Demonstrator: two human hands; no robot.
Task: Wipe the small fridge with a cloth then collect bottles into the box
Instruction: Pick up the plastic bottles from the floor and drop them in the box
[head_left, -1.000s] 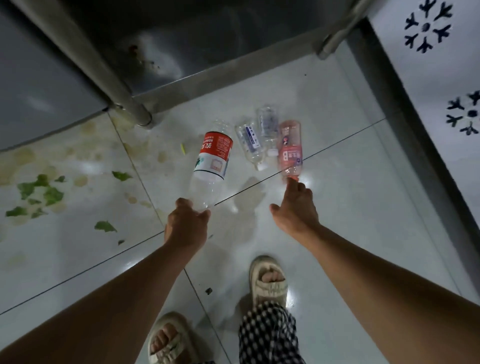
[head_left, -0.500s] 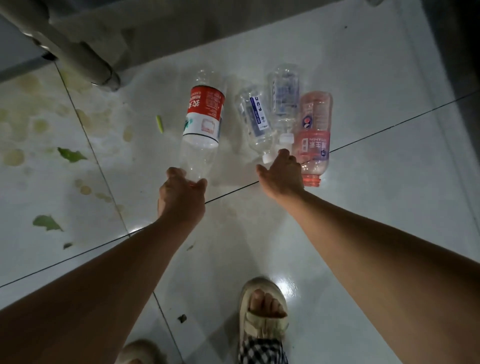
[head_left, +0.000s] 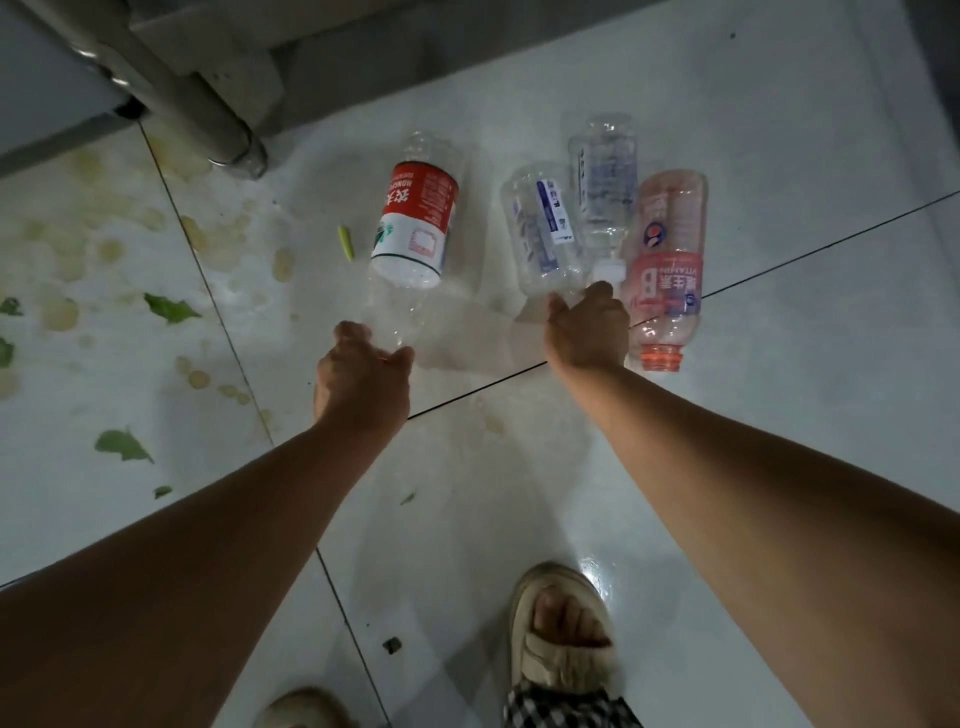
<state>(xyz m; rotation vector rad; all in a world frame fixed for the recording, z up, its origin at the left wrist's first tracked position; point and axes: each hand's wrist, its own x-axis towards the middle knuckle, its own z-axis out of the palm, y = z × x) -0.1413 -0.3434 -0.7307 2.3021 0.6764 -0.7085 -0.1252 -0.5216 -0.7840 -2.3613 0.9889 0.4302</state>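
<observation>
Green leaf scraps (head_left: 170, 308) and yellowish stains mark the tiled floor (head_left: 779, 441) at left, below a metal leg (head_left: 208, 124). Left hand (head_left: 361, 382) grips the neck end of the red-labelled bottle (head_left: 413, 228), which lies on the floor. Right hand (head_left: 589, 330) has fingers curled at the neck of the clear blue-labelled bottle (head_left: 543, 234); the hand hides the contact, so the grip cannot be confirmed. Just beside lie a second clear bottle (head_left: 608, 182) and a pink bottle (head_left: 667, 265), uncapped. Sandalled foot (head_left: 558, 634) below.
</observation>
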